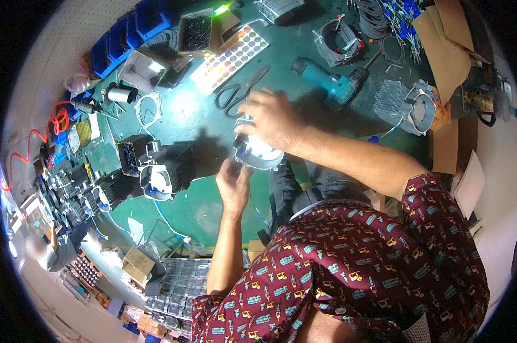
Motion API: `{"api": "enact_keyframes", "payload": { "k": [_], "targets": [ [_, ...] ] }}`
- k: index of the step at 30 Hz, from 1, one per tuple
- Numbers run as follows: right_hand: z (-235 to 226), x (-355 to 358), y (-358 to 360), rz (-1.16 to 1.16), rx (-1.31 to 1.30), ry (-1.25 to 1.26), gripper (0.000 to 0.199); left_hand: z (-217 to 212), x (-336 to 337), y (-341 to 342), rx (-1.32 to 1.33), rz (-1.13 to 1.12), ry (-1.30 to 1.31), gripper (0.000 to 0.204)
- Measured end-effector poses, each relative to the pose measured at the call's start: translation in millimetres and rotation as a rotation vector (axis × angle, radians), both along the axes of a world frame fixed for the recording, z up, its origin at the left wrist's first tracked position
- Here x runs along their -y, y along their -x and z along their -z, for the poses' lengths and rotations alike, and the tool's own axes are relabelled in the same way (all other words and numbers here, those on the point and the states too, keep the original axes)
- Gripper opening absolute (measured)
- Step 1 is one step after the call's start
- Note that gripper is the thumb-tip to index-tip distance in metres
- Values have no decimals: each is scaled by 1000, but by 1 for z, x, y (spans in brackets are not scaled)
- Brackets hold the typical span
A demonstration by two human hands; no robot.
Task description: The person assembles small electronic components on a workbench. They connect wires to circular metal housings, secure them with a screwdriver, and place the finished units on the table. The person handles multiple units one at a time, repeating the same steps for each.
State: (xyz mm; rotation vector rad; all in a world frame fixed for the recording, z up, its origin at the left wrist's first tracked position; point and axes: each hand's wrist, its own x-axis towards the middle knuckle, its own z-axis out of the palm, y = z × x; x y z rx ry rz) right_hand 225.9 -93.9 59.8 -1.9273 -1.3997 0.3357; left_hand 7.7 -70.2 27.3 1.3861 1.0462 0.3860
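Over the near edge of the green workbench (213, 200) I hold a grey metal motor housing (259, 155) with a round, pale inside. My right hand (273, 119) is closed over its far side, fingers curled at the upper rim. From below left, my left hand (234, 184) grips the housing's lower edge between thumb and fingers. Parts of the housing are hidden under the right hand. Just beyond the right hand lie black-handled scissors (235, 98). A similar finned housing (155, 180) with a white centre and a trailing cable stands to the left.
A teal power drill (333, 83) lies at the far right, near another finned housing (410, 107) and coiled grey cables (338, 43). Boxes of screws (195, 33), a sticker sheet (231, 57) and blue bins (121, 37) line the back. A person (64, 248) works at far left.
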Motion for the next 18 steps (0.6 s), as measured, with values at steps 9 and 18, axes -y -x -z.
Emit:
{"api": "enact_keyframes", "payload": {
  "k": [9, 18],
  "targets": [
    [4, -4, 8, -21, 53, 63, 34, 18, 4, 5, -180, 96, -548, 11],
    [12, -6, 9, 4, 59, 77, 35, 7, 0, -6, -87, -45, -49, 10]
  ]
}}
